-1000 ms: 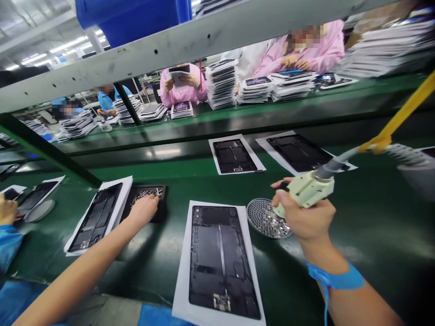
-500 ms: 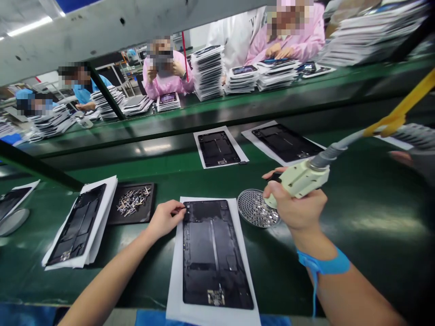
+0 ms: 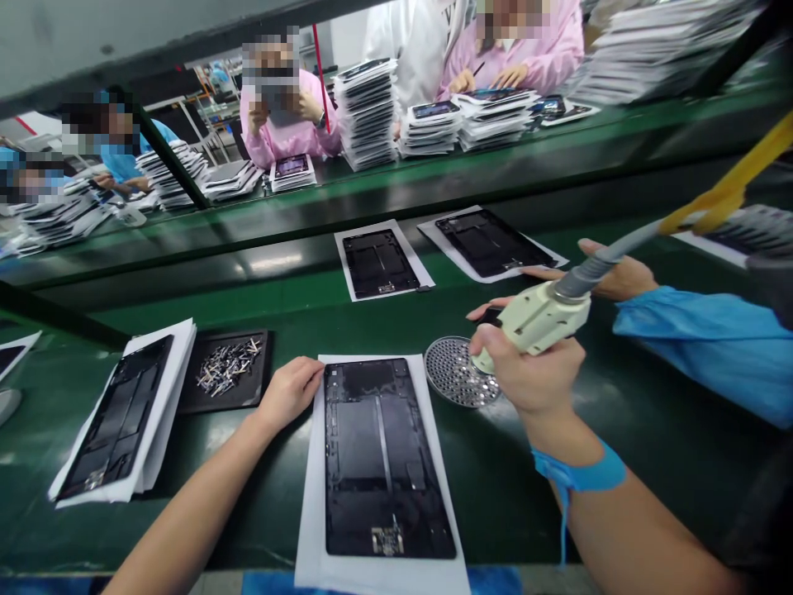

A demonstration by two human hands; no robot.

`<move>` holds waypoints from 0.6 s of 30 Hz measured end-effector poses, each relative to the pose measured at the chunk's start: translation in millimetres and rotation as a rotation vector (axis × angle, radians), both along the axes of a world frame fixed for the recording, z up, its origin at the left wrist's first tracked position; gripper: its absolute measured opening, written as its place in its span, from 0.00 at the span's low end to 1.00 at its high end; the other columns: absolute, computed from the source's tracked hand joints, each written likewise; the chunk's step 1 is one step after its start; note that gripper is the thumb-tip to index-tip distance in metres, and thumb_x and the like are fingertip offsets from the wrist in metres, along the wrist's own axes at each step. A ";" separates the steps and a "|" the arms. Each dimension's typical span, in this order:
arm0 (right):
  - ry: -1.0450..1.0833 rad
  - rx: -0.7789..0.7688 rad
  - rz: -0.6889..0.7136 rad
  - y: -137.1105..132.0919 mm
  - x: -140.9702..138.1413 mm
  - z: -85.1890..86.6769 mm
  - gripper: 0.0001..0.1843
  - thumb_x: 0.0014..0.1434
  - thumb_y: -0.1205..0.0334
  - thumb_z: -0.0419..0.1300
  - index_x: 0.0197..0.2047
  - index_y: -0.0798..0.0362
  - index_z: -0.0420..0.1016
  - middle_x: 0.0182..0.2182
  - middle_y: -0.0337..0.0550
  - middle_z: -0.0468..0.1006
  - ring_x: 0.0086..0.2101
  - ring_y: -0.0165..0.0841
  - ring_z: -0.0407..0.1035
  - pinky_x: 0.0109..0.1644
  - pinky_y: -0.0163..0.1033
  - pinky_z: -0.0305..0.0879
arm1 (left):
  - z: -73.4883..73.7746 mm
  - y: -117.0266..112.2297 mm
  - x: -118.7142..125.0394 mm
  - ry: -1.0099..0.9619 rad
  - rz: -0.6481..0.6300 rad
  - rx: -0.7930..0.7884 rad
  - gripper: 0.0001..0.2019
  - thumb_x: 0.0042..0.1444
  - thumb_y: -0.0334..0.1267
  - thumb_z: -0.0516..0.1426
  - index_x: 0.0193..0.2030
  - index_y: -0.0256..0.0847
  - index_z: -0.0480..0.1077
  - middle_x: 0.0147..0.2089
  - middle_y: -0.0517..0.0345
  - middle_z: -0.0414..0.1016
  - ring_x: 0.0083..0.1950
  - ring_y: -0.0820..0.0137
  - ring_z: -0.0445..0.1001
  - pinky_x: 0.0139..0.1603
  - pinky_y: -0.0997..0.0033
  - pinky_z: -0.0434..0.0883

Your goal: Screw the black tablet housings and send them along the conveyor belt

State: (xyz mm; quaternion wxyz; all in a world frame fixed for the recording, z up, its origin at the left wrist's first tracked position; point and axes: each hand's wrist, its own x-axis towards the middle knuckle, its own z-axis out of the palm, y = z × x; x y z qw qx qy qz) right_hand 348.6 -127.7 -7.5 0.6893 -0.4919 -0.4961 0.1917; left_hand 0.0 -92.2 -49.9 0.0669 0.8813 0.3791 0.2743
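Note:
A black tablet housing lies open-side up on a white sheet in front of me on the green belt. My left hand rests at its upper left corner, fingers curled in a pinch on something I cannot make out. My right hand grips a cream electric screwdriver with a grey cable, its tip down over a round perforated screw dish. A blue strap circles that wrist.
A black tray of small metal parts and a stack of housings on paper lie to the left. More housings sit farther along the belt. A co-worker's hand and blue sleeve reach in from the right. People with stacked tablets work across the line.
My left hand left the parts tray and came right to the housing's top left corner. The co-worker's hand and sleeve entered from the right. The view tilted down.

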 end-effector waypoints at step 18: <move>-0.027 0.007 0.004 -3.6 -19.3 -8.0 0.10 0.56 0.64 0.67 0.42 0.50 0.75 0.32 0.38 0.81 0.21 0.30 0.73 0.27 0.41 0.75 | 8.1 -17.6 4.3 0.383 0.050 0.043 0.16 0.66 0.32 0.51 0.55 0.39 0.74 0.49 0.44 0.77 0.48 0.57 0.73 0.43 0.58 0.73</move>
